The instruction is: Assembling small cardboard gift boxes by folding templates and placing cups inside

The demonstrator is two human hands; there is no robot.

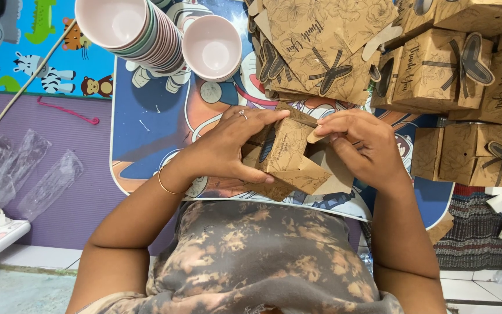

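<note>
Folding a kraft paper box (289, 157) over the small cartoon-print table (140, 116): left hand (228, 145) is clasping its side, right hand (352, 145) is pinching a flap (315, 137). Judgement: keeping creases square while tucking should help. Finished boxes (454, 70) are sitting beyond.

both hands meet over a small table (140, 134) with a cartoon print. the left hand (228, 145) grips the side of a half-folded brown paper box (289, 160) while the right hand (358, 142) pinches one of its flaps (the box sits tilted between them). beyond lie a stack of pink bowls (129, 26), flat box blanks (321, 46) and finished boxes (460, 70).
</note>
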